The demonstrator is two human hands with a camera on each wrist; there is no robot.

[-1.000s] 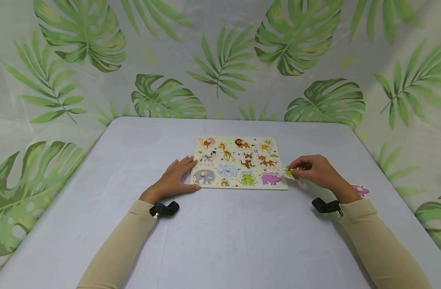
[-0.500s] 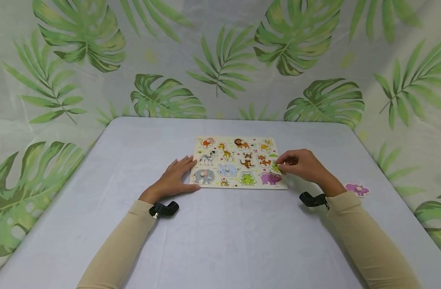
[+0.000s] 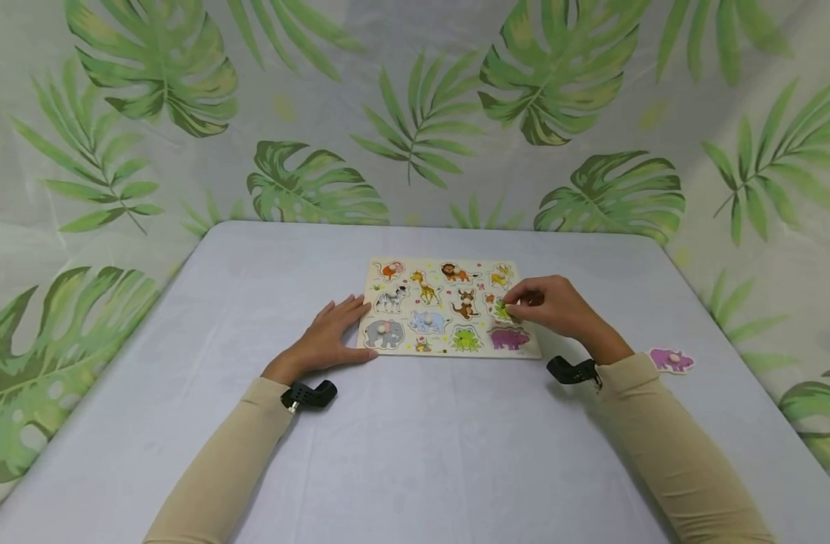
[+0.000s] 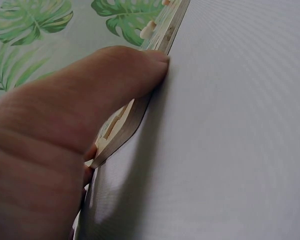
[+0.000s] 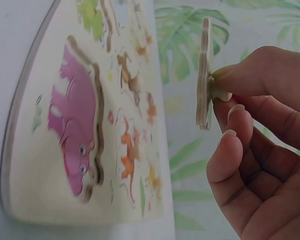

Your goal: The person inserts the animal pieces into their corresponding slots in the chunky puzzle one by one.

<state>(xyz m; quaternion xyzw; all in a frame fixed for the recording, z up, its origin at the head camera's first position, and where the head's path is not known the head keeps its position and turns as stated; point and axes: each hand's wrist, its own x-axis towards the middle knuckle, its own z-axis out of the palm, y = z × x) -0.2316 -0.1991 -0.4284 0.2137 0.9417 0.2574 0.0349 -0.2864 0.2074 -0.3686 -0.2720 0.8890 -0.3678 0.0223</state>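
Note:
A wooden animal puzzle board (image 3: 449, 297) lies flat on the table. My left hand (image 3: 328, 332) rests at its left side, fingers spread along the edge, and the thumb (image 4: 125, 70) touches the front edge in the left wrist view. My right hand (image 3: 554, 306) pinches the small knob of a frog puzzle piece (image 3: 500, 310) between thumb and fingertips, above the right part of the board. From the right wrist, that frog piece (image 5: 204, 75) shows edge-on, raised off the board. Below it are the bare frog recess (image 3: 466, 338) and hippo recess (image 3: 509, 338).
A loose purple hippo piece (image 3: 672, 360) lies on the table to the right, beside the right sleeve (image 3: 667, 431). An elephant piece (image 3: 384, 333) and a rhino piece (image 3: 428, 322) sit in the board. Behind the table hangs a leaf-print cloth (image 3: 415, 113).
My right hand has carried the frog piece leftward, from beside the board's right edge to over its right part. The hippo piece now shows fully. My left hand stays put.

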